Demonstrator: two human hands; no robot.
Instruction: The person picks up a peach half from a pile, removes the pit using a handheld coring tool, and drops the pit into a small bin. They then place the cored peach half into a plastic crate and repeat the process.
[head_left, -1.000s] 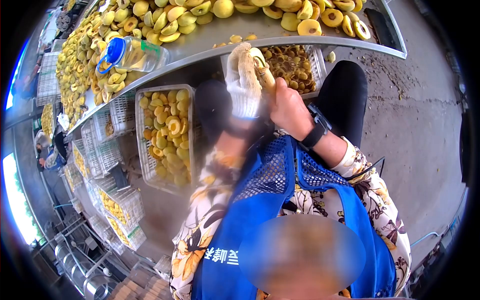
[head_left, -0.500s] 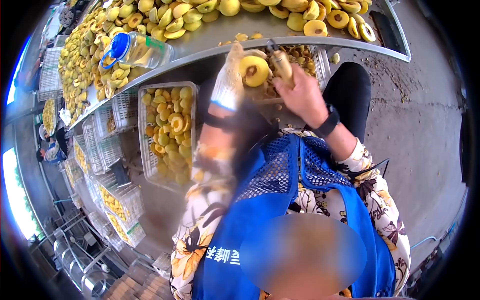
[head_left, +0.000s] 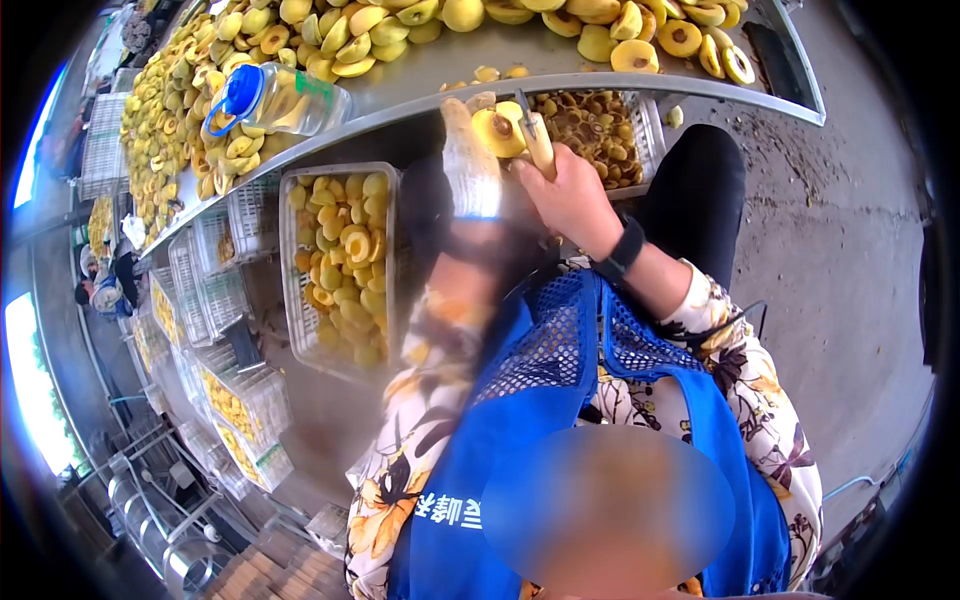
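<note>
My left hand (head_left: 468,150), in a white knit glove, is closed around a yellow peach half (head_left: 495,132) with its cut face up. My right hand (head_left: 570,200) is bare and grips the wooden handle of a pitting tool (head_left: 541,148). The tool's dark metal end lies at the right edge of the peach half and partly hides it. Beneath and beyond the hands, a white crate (head_left: 652,135) holds many brown pits and scraps.
A metal table (head_left: 420,60) carries heaped peach halves and a blue-capped water bottle (head_left: 285,100). Left of my knees stands a crate of peach halves (head_left: 340,255). Stacked crates (head_left: 235,400) line the far left, where another person (head_left: 108,295) is visible.
My right hand has moved left, bringing the tool against the peach half. My left hand has shifted slightly right and down, and the peach half has tilted.
</note>
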